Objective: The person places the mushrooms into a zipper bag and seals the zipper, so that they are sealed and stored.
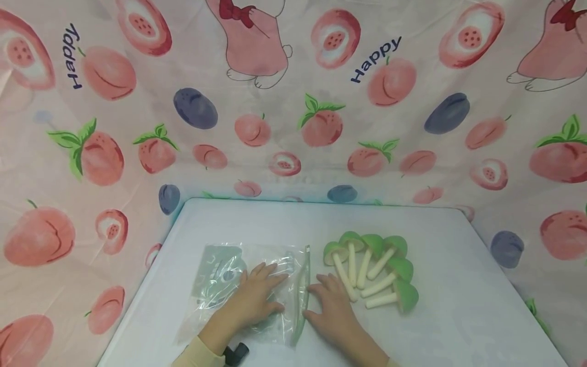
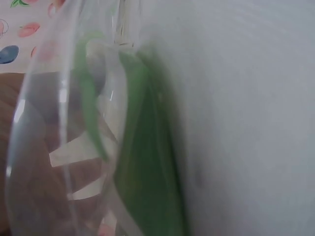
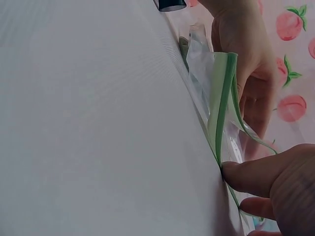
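A clear zip bag (image 1: 275, 255) with a green zip edge (image 3: 224, 103) lies flat on the white table. My left hand (image 1: 254, 298) rests on the bag with its fingers spread. At the bag's right edge is my right hand (image 1: 335, 308), its thumb (image 3: 251, 172) and forefinger apart, both touching the zip edge. The right wrist view shows the bag's mouth parted near the zip. In the left wrist view, fingers show blurred through the clear plastic (image 2: 64, 113). Several green-capped mushrooms (image 1: 401, 295) with cream stems lie fanned out just right of my right hand.
A grey-green printed patch (image 1: 215, 275) shows on the bag's left part. Near my left wrist is a small black object (image 1: 236, 354). The white table (image 1: 468, 285) ends at a fruit-patterned cloth (image 1: 284, 127) hung behind and on both sides.
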The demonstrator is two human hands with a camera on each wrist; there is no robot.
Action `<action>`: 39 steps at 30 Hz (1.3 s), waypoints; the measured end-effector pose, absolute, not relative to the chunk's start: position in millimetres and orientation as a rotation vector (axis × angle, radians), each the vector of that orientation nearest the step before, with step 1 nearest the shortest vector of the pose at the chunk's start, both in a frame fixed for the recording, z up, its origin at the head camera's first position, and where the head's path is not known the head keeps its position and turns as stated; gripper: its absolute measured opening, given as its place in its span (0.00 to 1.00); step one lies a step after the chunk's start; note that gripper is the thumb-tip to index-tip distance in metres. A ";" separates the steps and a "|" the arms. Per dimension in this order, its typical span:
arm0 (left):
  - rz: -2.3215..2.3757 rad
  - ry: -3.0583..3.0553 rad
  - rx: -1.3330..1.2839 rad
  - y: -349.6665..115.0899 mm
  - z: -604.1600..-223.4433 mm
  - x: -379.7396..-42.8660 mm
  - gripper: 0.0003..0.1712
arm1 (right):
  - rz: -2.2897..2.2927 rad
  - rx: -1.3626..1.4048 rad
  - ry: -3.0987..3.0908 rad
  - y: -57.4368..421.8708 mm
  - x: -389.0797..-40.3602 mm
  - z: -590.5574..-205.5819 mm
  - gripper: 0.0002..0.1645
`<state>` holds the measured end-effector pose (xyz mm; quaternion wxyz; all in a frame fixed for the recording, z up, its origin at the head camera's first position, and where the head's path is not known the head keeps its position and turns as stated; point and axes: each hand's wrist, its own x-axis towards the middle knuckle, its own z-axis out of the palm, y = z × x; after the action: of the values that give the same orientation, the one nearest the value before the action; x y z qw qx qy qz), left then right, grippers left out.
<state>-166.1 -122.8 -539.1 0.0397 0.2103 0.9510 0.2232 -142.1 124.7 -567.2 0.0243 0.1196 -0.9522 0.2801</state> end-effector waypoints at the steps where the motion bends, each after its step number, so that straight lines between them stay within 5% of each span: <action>1: 0.686 2.912 0.638 -123.1 -539.0 -166.0 0.43 | 0.863 0.373 -2.945 124.6 -142.1 -567.2 0.31; 25: 0.774 2.946 0.761 -132.0 -537.3 -167.0 0.40 | 0.868 0.388 -2.928 123.7 -141.6 -566.5 0.30; 39: 0.764 2.982 0.809 -131.6 -529.8 -165.4 0.47 | 0.863 0.399 -2.904 124.6 -140.8 -566.5 0.30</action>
<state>-165.4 -131.6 -529.8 -0.0207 0.2542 0.9366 0.2401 -140.8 124.6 -566.5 0.0431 0.1304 -0.9495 0.2822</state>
